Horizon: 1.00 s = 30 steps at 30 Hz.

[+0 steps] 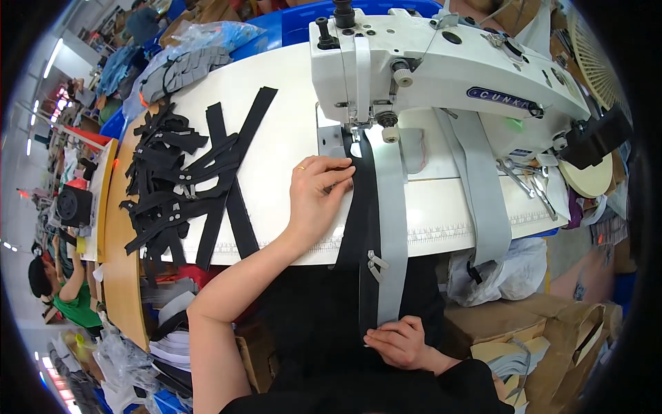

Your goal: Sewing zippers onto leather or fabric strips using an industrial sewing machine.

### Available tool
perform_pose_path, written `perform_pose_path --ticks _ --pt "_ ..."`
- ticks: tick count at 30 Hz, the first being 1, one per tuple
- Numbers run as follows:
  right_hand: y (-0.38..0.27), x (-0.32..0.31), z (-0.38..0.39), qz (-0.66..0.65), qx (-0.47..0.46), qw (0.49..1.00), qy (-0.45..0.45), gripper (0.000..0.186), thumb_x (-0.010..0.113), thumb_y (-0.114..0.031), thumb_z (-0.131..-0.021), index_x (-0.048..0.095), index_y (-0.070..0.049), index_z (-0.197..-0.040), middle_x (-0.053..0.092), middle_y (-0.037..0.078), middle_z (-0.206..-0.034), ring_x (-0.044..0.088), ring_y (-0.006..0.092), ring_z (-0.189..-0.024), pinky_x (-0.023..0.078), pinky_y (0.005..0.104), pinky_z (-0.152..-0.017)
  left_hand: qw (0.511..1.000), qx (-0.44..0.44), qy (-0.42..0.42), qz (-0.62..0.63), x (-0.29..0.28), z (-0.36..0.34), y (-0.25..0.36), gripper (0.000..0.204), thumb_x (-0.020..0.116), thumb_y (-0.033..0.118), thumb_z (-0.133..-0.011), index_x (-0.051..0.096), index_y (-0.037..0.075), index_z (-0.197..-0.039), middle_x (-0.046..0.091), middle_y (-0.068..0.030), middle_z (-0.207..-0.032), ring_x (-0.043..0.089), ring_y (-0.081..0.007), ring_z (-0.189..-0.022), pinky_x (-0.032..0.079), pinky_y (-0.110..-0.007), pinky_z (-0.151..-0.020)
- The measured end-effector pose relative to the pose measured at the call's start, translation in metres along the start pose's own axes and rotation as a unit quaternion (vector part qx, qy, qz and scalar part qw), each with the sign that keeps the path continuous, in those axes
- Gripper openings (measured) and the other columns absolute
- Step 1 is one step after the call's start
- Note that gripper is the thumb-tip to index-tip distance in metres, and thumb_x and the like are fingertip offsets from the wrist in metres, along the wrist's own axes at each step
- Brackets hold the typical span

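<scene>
A black zipper [363, 200] runs lengthwise from under the presser foot of the white sewing machine [427, 62] down over the table's near edge. Along its right side lies a grey fabric strip [393, 221]. Two silvery zipper pulls [376, 265] show on its lower part. Just below the presser foot, my left hand [318, 196] pinches the zipper's left edge between thumb and fingers. My right hand [402, 343] is closed on the lower ends of the zipper and the grey strip, above my lap. The needle's tip is too small to make out.
Several black zippers lie tangled in a pile [176, 179] on the table's left. Another grey strip [486, 207] hangs over the front edge at right, near several wrenches [534, 183]. Cardboard boxes [510, 317] stand lower right. A person in green [76, 303] is far left.
</scene>
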State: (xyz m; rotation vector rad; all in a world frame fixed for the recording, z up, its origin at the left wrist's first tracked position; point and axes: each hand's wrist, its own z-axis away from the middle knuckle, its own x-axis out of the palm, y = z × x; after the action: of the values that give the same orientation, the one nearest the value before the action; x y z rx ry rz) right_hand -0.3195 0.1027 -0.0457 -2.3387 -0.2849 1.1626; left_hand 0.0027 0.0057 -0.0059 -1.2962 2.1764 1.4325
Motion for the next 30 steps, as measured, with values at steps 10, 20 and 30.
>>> perform_pose_path --ticks 10,20,30 --pt "0.016 -0.003 -0.041 0.008 0.01 0.999 0.039 0.025 0.082 -0.011 -0.081 0.079 -0.012 -0.105 0.076 -0.002 -0.108 0.067 0.0137 -0.093 0.042 0.0333 -0.082 0.992 -0.094 0.008 0.088 0.001 -0.003 0.003 0.027 0.075 -0.007 -0.084 0.083 0.006 -0.107 0.074 -0.0067 -0.105 0.065 -0.0209 -0.104 0.056 -0.031 -0.082" --pt "0.036 -0.003 -0.075 0.036 0.012 0.995 0.092 0.025 0.083 -0.009 -0.078 0.078 -0.011 -0.103 0.074 -0.002 -0.102 0.066 0.0154 -0.087 0.041 0.0346 -0.082 0.988 -0.082 0.037 0.125 0.003 -0.002 -0.003 0.026 0.079 -0.008 -0.078 0.084 0.006 -0.1 0.076 -0.0078 -0.096 0.069 -0.0221 -0.101 0.058 -0.031 -0.08" --pt "0.052 -0.009 -0.111 0.064 0.033 0.993 0.095 0.026 0.083 -0.007 -0.077 0.077 -0.01 -0.102 0.072 -0.001 -0.101 0.065 0.0173 -0.087 0.041 0.0358 -0.083 0.977 -0.134 0.008 0.163 0.0 -0.002 -0.001 0.03 0.072 -0.013 -0.084 0.083 0.003 -0.106 0.074 -0.0092 -0.108 0.068 -0.0183 -0.109 0.057 -0.025 -0.083"
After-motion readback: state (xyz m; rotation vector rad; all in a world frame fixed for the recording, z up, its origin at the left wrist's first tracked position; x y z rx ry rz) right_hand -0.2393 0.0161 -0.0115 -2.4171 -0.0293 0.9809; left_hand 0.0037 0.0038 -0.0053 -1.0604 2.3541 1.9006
